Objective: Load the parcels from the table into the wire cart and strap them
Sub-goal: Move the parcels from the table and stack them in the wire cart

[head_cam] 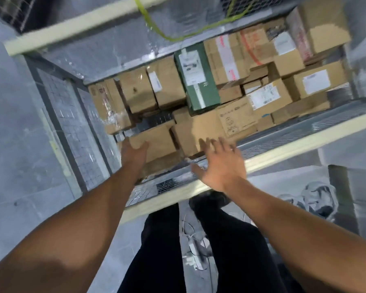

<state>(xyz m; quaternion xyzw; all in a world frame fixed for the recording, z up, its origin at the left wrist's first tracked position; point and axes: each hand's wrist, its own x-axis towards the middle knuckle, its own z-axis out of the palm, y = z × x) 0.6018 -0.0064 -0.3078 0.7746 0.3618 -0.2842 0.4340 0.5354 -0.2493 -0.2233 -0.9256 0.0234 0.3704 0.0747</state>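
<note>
The person's legs in dark trousers are standing just against the near cream rail of the wire cart. The right hand is hovering over that rail, fingers spread wide and holding nothing. The left hand is reaching lower, into the cart's near left corner, and touching a brown box. Its thumb is lying on the box's top and its fingers are hidden, so I cannot tell whether it is gripping. Beyond, cardboard parcels are lying packed across the cart floor, many with white labels, and a green parcel is lying among them near the middle. A yellow strap is hanging in a loose loop along the far wall.
</note>
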